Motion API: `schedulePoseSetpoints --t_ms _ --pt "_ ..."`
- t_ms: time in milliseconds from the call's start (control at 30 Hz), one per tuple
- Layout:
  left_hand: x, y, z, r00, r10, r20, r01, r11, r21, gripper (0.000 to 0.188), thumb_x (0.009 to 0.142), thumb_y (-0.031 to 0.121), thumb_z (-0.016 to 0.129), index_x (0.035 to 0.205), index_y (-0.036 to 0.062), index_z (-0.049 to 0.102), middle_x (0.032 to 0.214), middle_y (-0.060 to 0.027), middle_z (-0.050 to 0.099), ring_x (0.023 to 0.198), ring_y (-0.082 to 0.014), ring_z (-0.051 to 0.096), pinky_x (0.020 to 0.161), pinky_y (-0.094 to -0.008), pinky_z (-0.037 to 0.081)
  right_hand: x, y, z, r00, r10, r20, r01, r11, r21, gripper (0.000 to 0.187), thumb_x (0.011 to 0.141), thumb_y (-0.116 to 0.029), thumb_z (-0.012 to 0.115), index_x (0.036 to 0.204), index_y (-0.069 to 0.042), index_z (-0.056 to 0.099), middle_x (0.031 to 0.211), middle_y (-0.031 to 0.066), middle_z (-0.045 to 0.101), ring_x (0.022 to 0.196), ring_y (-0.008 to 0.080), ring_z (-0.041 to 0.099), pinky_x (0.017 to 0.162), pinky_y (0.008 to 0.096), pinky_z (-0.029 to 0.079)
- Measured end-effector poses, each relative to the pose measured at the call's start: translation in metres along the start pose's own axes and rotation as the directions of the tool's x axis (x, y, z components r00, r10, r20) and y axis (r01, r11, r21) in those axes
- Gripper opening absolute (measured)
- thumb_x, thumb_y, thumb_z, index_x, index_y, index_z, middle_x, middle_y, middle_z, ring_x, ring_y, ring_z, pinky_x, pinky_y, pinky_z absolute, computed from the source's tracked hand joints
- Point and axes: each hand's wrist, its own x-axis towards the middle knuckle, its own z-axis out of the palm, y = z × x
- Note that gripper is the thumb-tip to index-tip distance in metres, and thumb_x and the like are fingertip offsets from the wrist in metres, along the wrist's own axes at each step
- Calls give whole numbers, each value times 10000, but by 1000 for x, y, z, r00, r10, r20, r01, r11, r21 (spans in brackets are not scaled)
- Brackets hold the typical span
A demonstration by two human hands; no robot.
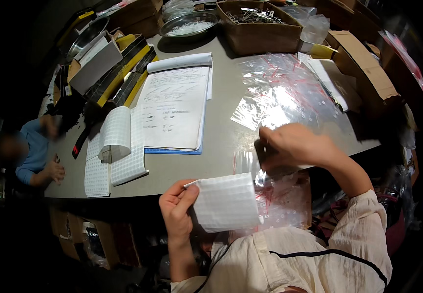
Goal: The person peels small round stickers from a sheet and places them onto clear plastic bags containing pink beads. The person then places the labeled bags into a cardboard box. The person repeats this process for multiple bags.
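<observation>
- Pinching a white patterned sheet (pixel 226 202) between thumb and fingers of the left hand (pixel 178 207), at the near edge of the grey table (pixel 223 158).
- Curling the fingers of the right hand (pixel 297 141) beyond the sheet's right end, near clear bags (pixel 287 202); too blurred to tell whether gripping anything.
- Apparently partway along, with many red-marked bags (pixel 289 97) already spread across the tabletop; impossible to count finished ones.
- Seemingly with plenty left, judging by more patterned sheets (pixel 118 129) beside the open notepad (pixel 175 107).
</observation>
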Motion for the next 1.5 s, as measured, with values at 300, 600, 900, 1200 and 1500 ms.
schedulePoseSetpoints --t_ms 300,600,900,1200,1500 --pt "-4 1 16 998 -33 60 26 994 110 203 958 52 693 1097 -96 711 898 -54 727 765 -54 611 735 -177 444 67 52 -5 909 21 -416 149 916 372 234 848 -117 684 1041 -17 597 845 159 675 769 331 661 706 434 516" --pt "-10 6 5 999 -41 16 39 991 130 227 951 53 704 1118 -101 709 925 -64 731 799 -59 621 753 -179 446 93 68 15 703 -194 -684 -1 962 -273 232 811 -97 653 1032 -35 619 1007 193 653 1025 371 621 919 455 475" --pt "-14 20 9 1000 7 22 -13 965 261 272 997 92 638 1173 -107 699 1022 -95 741 904 -111 655 851 -227 489 -1 5 14 910 -249 -332 217 967 -133 892 689 -436 898 1378 -34 499 1315 202 514 1300 405 457 1129 514 331" --pt "-19 -4 51 981 -75 180 17 951 308 125 1026 47 610 1103 -48 640 942 -45 724 868 -53 607 787 -208 488 -41 -34 8 877 -247 -412 414 824 386 347 887 -70 708 1205 -24 576 1136 149 612 1110 336 577 983 434 444" --pt "-20 -18 84 966 110 235 -239 732 638 187 1029 108 647 900 -25 622 608 60 516 582 -7 356 504 -217 280 -43 -51 39 806 -276 -524 402 904 142 202 852 -67 740 1007 -49 612 953 88 599 890 284 566 814 381 457"
